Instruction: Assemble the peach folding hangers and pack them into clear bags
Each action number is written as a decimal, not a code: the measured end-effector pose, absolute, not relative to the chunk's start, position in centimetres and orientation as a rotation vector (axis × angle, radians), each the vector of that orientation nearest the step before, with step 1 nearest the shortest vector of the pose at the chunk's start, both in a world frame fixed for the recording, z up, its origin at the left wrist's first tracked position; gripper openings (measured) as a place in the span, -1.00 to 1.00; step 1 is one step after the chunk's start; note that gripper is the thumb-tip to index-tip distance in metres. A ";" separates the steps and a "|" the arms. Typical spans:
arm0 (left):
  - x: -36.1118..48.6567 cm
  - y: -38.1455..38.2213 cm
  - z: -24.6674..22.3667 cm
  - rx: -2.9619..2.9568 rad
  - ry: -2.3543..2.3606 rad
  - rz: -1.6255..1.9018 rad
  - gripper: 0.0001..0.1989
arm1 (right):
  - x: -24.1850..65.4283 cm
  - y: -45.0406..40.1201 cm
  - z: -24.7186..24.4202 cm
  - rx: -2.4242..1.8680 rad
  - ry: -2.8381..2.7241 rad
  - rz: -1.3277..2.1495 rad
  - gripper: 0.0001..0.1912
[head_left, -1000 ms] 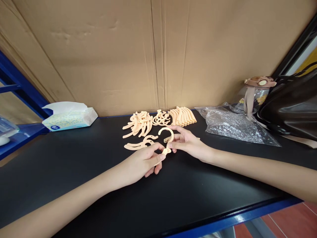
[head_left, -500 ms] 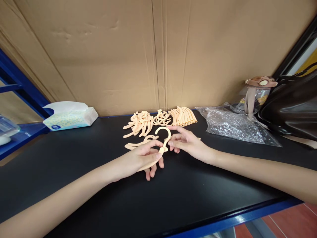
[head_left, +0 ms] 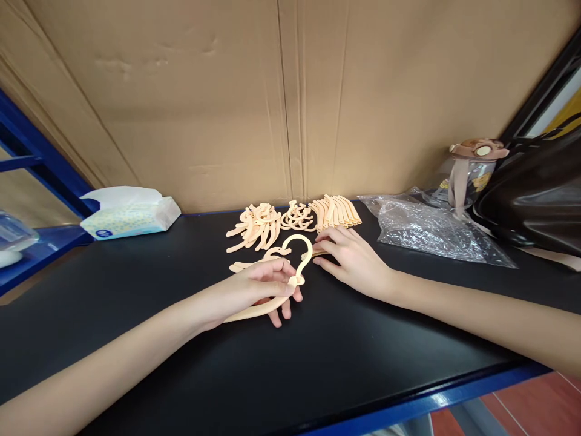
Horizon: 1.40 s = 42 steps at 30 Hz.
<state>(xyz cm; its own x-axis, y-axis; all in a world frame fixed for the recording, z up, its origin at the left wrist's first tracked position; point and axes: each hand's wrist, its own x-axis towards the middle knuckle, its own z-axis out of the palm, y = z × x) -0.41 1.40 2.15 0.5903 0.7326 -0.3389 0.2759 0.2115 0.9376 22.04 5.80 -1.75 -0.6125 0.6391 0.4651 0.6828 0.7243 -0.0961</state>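
Observation:
My left hand is closed around a partly assembled cream plastic hanger, a hook joined to one curved arm. The hook stands up past my fingertips, and the arm runs back under my palm. My right hand rests low at the table, with thumb and fingers closed about a loose hanger arm; most of that piece is hidden under the hand. Just beyond my left hand lie a few loose cream pieces, partly covered by it.
Farther back sit a heap of hanger arms, a small pile of hooks and a neat row of arms. A tissue pack is at left. Clear plastic bag, bottle and dark bag occupy the right.
My right hand has left the hook's side and moved slightly right and down onto the loose arm. The hanger in my left hand has tilted and shifted slightly left.

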 end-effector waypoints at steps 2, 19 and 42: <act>-0.3 1.4 2.2 1.363 1.012 0.397 -0.80 | 22.0 5.7 -1.8 -0.997 -2.491 -0.145 -0.80; -0.3 1.5 1.8 1.258 1.115 0.546 -0.72 | 21.9 5.7 -2.0 -0.964 -2.563 -0.085 -0.72; -0.3 1.6 1.4 1.217 1.048 0.585 -0.82 | 21.8 5.1 -1.4 -0.987 -2.541 0.090 -0.78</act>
<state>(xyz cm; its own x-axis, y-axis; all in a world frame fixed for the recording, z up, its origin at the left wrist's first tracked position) -0.31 1.56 1.35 0.4387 0.8359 -0.3299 0.1581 0.2896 0.9440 21.78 5.08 -1.40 -0.6645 0.6590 0.3525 0.6325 0.7471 -0.2044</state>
